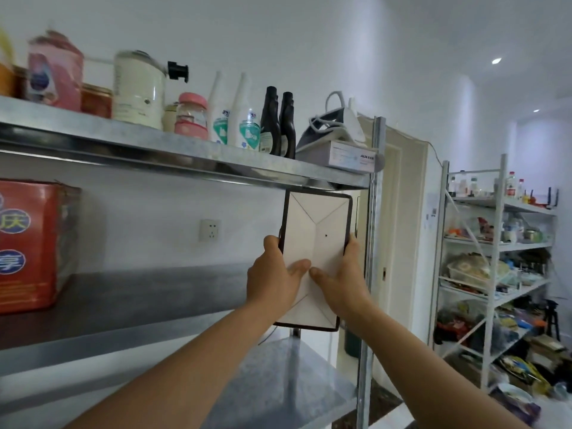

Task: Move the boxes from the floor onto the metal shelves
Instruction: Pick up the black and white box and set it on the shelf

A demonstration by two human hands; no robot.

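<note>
Both my hands hold a white box with dark edges, its folded bottom facing me. My left hand grips its left side and my right hand grips its right side, thumbs meeting on the white face. The box is upright at the right end of the middle metal shelf, just under the top shelf and beside the right post. Whether it rests on the shelf I cannot tell.
A red box stands at the left on the middle shelf. The top shelf carries bottles, jars, a white cooker and an iron on a box. A lower shelf lies below. A second crowded rack stands at the right.
</note>
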